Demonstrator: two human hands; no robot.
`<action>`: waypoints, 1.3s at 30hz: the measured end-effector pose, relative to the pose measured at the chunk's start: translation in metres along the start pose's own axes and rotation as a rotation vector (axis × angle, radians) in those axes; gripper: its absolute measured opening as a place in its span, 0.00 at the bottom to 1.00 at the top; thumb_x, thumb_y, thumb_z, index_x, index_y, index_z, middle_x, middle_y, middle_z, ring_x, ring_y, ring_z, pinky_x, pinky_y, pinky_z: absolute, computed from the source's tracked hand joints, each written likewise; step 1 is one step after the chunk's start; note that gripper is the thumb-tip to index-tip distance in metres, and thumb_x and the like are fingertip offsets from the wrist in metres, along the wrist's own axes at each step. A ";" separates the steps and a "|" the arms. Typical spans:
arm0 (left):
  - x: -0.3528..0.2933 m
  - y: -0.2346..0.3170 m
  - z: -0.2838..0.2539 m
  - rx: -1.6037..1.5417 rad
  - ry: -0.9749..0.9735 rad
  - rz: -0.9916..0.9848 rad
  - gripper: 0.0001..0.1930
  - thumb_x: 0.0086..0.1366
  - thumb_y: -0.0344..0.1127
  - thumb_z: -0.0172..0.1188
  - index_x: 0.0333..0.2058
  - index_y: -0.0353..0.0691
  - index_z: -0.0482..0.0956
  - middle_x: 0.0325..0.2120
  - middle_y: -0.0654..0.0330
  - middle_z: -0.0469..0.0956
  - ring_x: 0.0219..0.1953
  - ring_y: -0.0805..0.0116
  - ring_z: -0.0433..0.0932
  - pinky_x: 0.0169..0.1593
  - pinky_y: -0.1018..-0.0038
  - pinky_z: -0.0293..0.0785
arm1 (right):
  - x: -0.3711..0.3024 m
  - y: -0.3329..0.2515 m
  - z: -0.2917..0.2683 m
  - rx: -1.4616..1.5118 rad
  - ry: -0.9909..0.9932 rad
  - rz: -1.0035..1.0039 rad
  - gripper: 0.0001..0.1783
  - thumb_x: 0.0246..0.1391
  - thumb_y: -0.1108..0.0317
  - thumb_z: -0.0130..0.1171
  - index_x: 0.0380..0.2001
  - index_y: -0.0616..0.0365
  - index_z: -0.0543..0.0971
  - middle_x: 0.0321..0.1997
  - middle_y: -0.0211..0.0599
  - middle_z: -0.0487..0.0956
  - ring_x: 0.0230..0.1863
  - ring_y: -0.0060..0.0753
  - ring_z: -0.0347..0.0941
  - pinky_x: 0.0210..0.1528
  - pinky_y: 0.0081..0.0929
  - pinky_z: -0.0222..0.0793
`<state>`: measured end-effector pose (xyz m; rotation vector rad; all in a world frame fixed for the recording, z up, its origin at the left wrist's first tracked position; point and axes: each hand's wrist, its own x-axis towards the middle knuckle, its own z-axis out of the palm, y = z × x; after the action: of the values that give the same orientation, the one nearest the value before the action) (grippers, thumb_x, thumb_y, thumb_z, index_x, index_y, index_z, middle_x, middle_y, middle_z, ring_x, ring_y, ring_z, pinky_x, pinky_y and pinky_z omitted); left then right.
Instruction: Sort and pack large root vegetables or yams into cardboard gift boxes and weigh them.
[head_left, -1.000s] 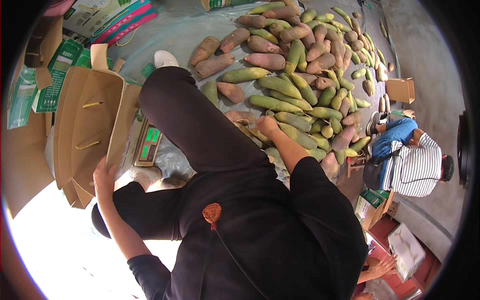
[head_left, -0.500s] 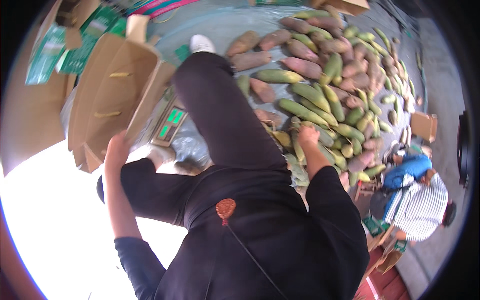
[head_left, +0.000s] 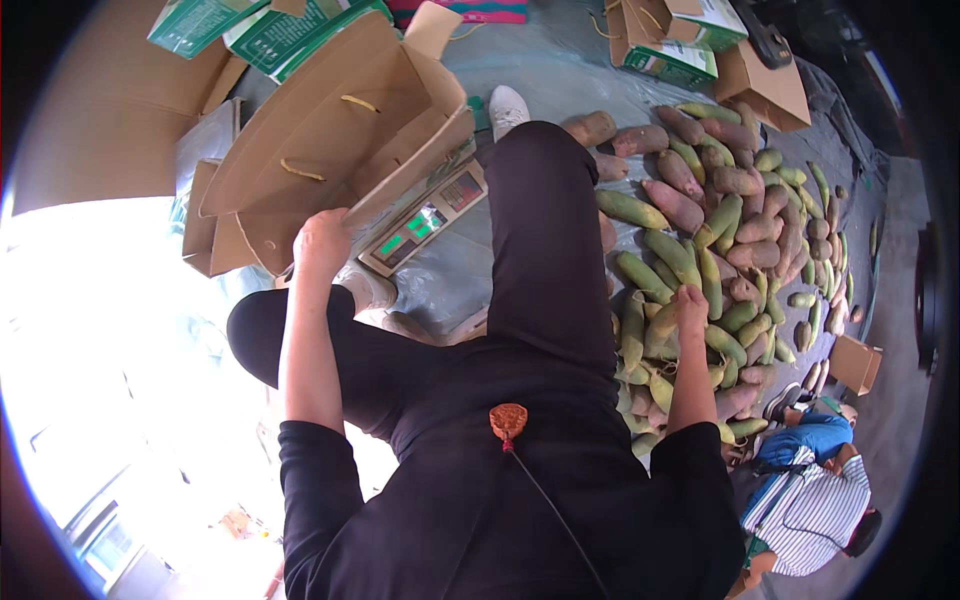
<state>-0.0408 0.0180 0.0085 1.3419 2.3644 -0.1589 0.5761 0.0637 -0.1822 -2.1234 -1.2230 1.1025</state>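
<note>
My left hand (head_left: 322,243) is closed on the near edge of an open cardboard box (head_left: 290,130) with yellow cord handles. The box stands tilted beside a scale (head_left: 425,220) with lit green digits. On my right, my right hand (head_left: 690,308) reaches into a big heap of long green radishes and thick purplish-brown roots. Its fingers are closed at the near end of a green radish (head_left: 672,256); the fingertips are partly hidden. Another green radish (head_left: 631,330) lies just left of that hand.
Green-and-white cartons (head_left: 290,35) stand at the far left, with more boxes (head_left: 762,85) at the far right. Purplish roots (head_left: 672,205) spread over the sheet-covered floor. At the right a person in a striped shirt (head_left: 815,510) bends near a small cardboard box (head_left: 856,365).
My view has shifted, so box, scale and heap appear elsewhere in the picture. My left hand stays at the box's edge. My right hand has moved to a different green radish in the heap.
</note>
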 end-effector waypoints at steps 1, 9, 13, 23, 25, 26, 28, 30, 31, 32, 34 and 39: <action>-0.002 0.001 -0.001 0.026 0.001 -0.011 0.16 0.56 0.35 0.56 0.44 0.45 0.78 0.39 0.52 0.78 0.45 0.53 0.75 0.48 0.62 0.71 | -0.003 -0.026 0.000 0.094 -0.015 -0.040 0.09 0.57 0.67 0.51 0.25 0.57 0.76 0.24 0.26 0.73 0.27 0.17 0.65 0.30 0.17 0.60; -0.002 0.006 0.005 0.054 0.006 -0.038 0.17 0.58 0.34 0.52 0.48 0.49 0.77 0.44 0.56 0.77 0.47 0.57 0.75 0.50 0.64 0.72 | -0.026 -0.257 0.016 0.368 -0.020 -0.533 0.11 0.60 0.63 0.51 0.33 0.59 0.77 0.31 0.23 0.75 0.31 0.14 0.61 0.34 0.14 0.56; -0.006 0.002 0.007 0.080 0.015 -0.028 0.18 0.58 0.33 0.52 0.48 0.50 0.76 0.44 0.57 0.77 0.47 0.57 0.76 0.49 0.64 0.72 | -0.060 -0.388 0.037 0.530 -0.078 -0.712 0.12 0.59 0.65 0.52 0.38 0.63 0.78 0.34 0.30 0.78 0.37 0.18 0.69 0.42 0.17 0.61; -0.004 -0.001 0.014 0.042 0.083 0.000 0.16 0.56 0.30 0.52 0.43 0.50 0.79 0.40 0.56 0.79 0.44 0.56 0.78 0.46 0.64 0.75 | -0.091 -0.527 0.172 0.732 -0.757 -0.806 0.13 0.60 0.56 0.50 0.30 0.53 0.76 0.32 0.27 0.78 0.38 0.19 0.71 0.38 0.22 0.64; -0.006 0.002 0.009 0.037 0.065 -0.012 0.16 0.56 0.30 0.52 0.43 0.50 0.79 0.40 0.56 0.79 0.43 0.56 0.78 0.46 0.64 0.75 | -0.096 -0.521 0.207 0.610 -0.757 -0.757 0.13 0.59 0.57 0.50 0.28 0.53 0.76 0.32 0.25 0.77 0.37 0.17 0.71 0.37 0.21 0.63; -0.007 0.002 0.006 0.030 0.044 -0.019 0.15 0.56 0.30 0.52 0.43 0.50 0.79 0.39 0.56 0.79 0.43 0.56 0.78 0.46 0.64 0.75 | -0.103 -0.520 0.220 0.548 -0.763 -0.733 0.13 0.59 0.58 0.50 0.27 0.53 0.76 0.32 0.25 0.77 0.36 0.17 0.71 0.37 0.20 0.63; -0.005 -0.005 0.011 0.021 0.054 -0.056 0.15 0.57 0.30 0.51 0.42 0.49 0.79 0.39 0.57 0.79 0.43 0.57 0.78 0.45 0.64 0.75 | -0.107 -0.510 0.254 0.438 -0.718 -0.922 0.13 0.59 0.60 0.51 0.27 0.55 0.77 0.29 0.23 0.77 0.34 0.17 0.71 0.34 0.19 0.63; -0.001 -0.004 0.011 0.096 0.037 0.016 0.14 0.57 0.30 0.51 0.41 0.50 0.80 0.38 0.57 0.79 0.43 0.57 0.78 0.45 0.64 0.76 | -0.100 -0.500 0.283 0.225 -0.693 -1.070 0.12 0.55 0.61 0.53 0.28 0.59 0.76 0.24 0.30 0.76 0.30 0.25 0.73 0.33 0.24 0.66; -0.001 0.000 0.009 0.082 0.049 0.028 0.14 0.57 0.30 0.51 0.40 0.50 0.80 0.38 0.57 0.79 0.43 0.57 0.78 0.45 0.64 0.76 | -0.100 -0.492 0.289 0.037 -0.663 -1.138 0.12 0.54 0.59 0.52 0.29 0.56 0.78 0.28 0.34 0.78 0.33 0.35 0.74 0.36 0.31 0.68; -0.001 0.000 0.008 0.082 0.054 0.018 0.14 0.57 0.30 0.51 0.40 0.50 0.80 0.38 0.57 0.79 0.43 0.57 0.78 0.45 0.64 0.76 | -0.100 -0.484 0.295 -0.153 -0.621 -1.201 0.13 0.53 0.57 0.51 0.30 0.52 0.79 0.32 0.38 0.80 0.36 0.45 0.76 0.38 0.37 0.69; 0.000 0.002 0.009 0.044 0.066 0.030 0.13 0.58 0.31 0.50 0.40 0.49 0.80 0.38 0.57 0.80 0.43 0.58 0.78 0.44 0.65 0.76 | -0.106 -0.467 0.306 -0.593 -0.652 -1.278 0.13 0.51 0.56 0.51 0.33 0.48 0.80 0.36 0.39 0.80 0.40 0.49 0.75 0.43 0.42 0.70; -0.001 -0.007 0.009 0.039 0.040 0.000 0.13 0.57 0.32 0.50 0.40 0.49 0.80 0.37 0.56 0.79 0.42 0.56 0.78 0.44 0.65 0.76 | -0.109 -0.469 0.287 -0.364 -0.903 -1.204 0.14 0.48 0.58 0.57 0.36 0.52 0.81 0.35 0.40 0.80 0.39 0.45 0.76 0.43 0.36 0.70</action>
<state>-0.0436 0.0108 -0.0001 1.3757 2.4055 -0.1812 0.0751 0.2041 0.0263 -0.5522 -2.6852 1.2159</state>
